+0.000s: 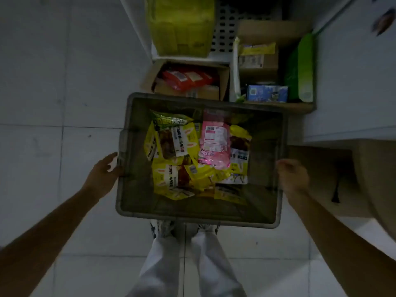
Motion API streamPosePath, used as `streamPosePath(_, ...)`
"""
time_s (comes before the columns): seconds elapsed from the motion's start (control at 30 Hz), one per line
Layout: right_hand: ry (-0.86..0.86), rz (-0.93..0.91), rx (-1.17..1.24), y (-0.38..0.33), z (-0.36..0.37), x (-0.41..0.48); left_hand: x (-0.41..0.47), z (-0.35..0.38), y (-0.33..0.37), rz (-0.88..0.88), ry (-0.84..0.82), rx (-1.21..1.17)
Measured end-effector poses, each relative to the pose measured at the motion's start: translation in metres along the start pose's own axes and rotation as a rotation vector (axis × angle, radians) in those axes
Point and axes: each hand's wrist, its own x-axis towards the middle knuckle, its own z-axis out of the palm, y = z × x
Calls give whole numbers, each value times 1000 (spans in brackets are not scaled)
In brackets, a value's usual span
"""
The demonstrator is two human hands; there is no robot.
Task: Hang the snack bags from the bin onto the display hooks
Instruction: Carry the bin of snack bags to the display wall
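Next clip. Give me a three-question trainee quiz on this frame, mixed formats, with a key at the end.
1. True or false: the left hand and the right hand each hold one side of the bin.
2. Multiple choice: what colour is the bag lying among the yellow snack bags? A) blue B) pink C) black
3. Fill in: the open cardboard box beyond the bin holds ___ packets.

Key
1. True.
2. B, the pink bag.
3. Red: the red packets.
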Motion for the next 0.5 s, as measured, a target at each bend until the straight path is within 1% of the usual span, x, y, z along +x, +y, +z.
streamPosePath(0.07,107,8,-108,6,4,8,10,11,0,-9,4,-71)
streamPosePath(0.13,133,63,-82,14,8,13,14,18,2,-31,0,-134)
streamPosePath(0.17,117,86,-41,16,9,13,17,21,3,-28,13,-158)
streamPosePath(0.23,62,117,41,21,10,16,20,24,6,-32,95,-179)
streamPosePath(0.3,17,139,73,24,7,17,25,22,8,-80,142,-245)
streamPosePath(0.37,-32,171,105,24,2,17,29,17,9,-124,117,-306)
streamPosePath(0.5,-105,232,190,17,-9,19,30,9,17,-156,85,-376)
